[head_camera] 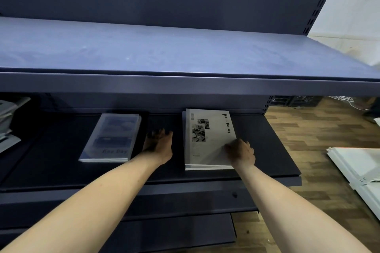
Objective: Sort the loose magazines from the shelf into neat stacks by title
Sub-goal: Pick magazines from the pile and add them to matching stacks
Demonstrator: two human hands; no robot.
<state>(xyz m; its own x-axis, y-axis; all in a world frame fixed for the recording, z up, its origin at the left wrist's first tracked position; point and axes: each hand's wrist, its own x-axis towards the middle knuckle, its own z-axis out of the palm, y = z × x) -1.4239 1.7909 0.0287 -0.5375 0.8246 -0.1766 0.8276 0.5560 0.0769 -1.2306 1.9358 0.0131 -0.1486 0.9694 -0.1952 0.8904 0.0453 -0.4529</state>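
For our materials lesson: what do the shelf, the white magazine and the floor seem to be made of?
Shelf: probably painted metal, matt dark blue-grey, with thin folded edges and slotted uprights. White magazine: paper with a smooth, slightly glossy cover; thin page edges show at the front. Floor: wood or wood-look laminate, with plank pattern and grain.

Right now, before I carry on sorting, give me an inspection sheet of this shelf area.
Surface: dark middle shelf, bare between the stacks; upper shelf bare.
Job's things: white-cover stack on the right; blue-cover stack left of it, apart.
Clutter: loose magazine pile at far left.
Hands: right hand resting on the white stack's near corner; left hand open, flat on the shelf between the stacks.
Cables: white cord on the floor, far right.
Surroundings: wood-pattern floor, white panels lying on it.
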